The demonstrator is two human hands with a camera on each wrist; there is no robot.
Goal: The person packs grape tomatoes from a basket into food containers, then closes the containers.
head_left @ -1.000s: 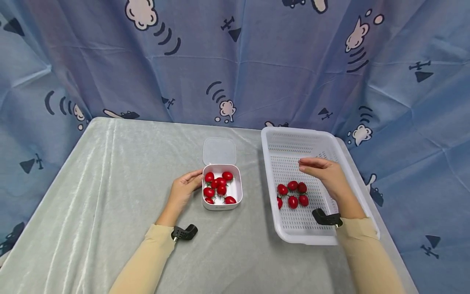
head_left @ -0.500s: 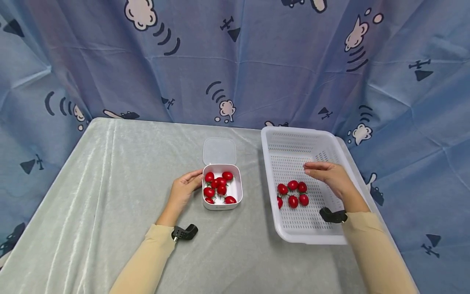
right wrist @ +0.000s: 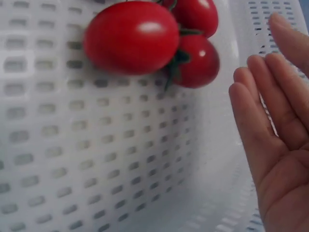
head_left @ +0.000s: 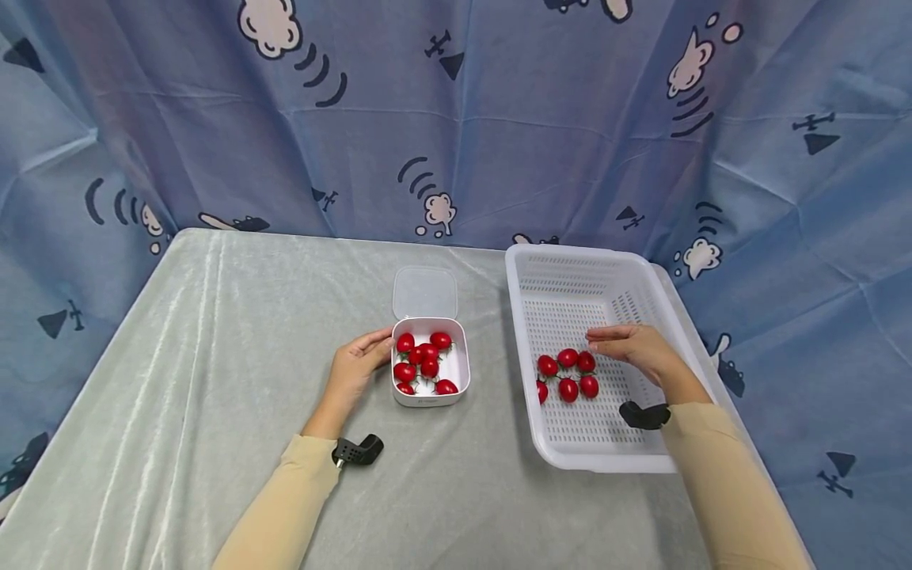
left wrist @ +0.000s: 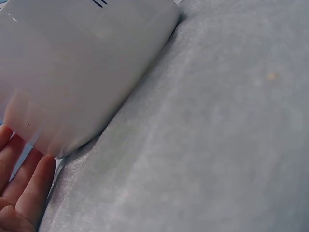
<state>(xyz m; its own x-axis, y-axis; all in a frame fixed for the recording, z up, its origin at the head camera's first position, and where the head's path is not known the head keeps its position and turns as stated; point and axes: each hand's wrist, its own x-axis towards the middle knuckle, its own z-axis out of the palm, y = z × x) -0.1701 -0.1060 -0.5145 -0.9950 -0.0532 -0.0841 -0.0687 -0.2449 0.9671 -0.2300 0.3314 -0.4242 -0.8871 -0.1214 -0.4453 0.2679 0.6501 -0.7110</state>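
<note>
My left hand (head_left: 354, 370) touches the left side of a small white box (head_left: 465, 364), its straight fingertips against the wall in the left wrist view. Several cherry tomatoes (head_left: 430, 368) lie in the box, whose clear lid (head_left: 425, 293) is flipped back behind it. Over the white basket (head_left: 545, 443) hovers my right hand (head_left: 637, 348), holding nothing, fingers fairly straight and thumb apart in the right wrist view. Just left of it, more cherry tomatoes (head_left: 568, 390) with green stems rest on the basket's perforated floor; a large one (right wrist: 131, 38) shows close up in the right wrist view.
A pale plush cloth (head_left: 249, 317) covers the table. The basket's raised rim (head_left: 523, 372) stands between the box and the basket's tomatoes. A blue printed curtain (head_left: 378, 134) hangs behind the table and along its sides.
My right hand first drew slightly right, then lowered toward the tomatoes in the basket. My left hand stays at the box, and the tomatoes look unmoved.
</note>
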